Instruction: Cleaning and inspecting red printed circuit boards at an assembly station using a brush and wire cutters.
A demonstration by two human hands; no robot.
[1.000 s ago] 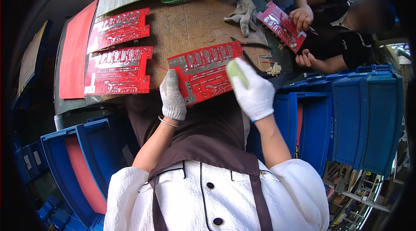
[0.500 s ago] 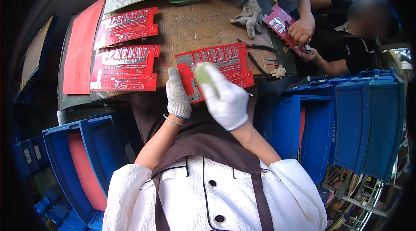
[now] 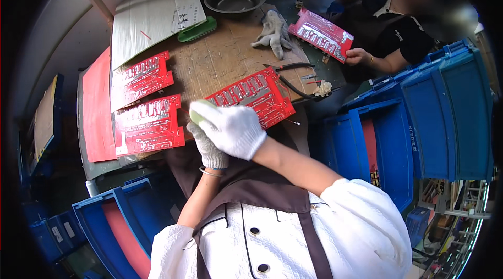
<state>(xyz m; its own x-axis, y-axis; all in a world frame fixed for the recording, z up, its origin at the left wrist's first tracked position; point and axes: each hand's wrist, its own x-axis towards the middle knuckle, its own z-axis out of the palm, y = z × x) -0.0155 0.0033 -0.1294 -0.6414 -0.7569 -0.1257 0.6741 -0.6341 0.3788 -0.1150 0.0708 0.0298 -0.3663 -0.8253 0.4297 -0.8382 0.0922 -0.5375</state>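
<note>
Your board [image 3: 257, 98] is at the near edge of the table [image 3: 220, 59], probably light, stiff and fragile (take its edges). Your right hand [image 3: 233, 130] is clamped on the pad [image 3: 196, 115]; your left hand [image 3: 209, 151] has its grip hidden, so I can't tell.

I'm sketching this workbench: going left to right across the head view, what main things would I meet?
Red sheet → lower loose circuit board → pale green pad in the right hand → held circuit board → pinkish circuit board → rightmost blue crate.
</note>
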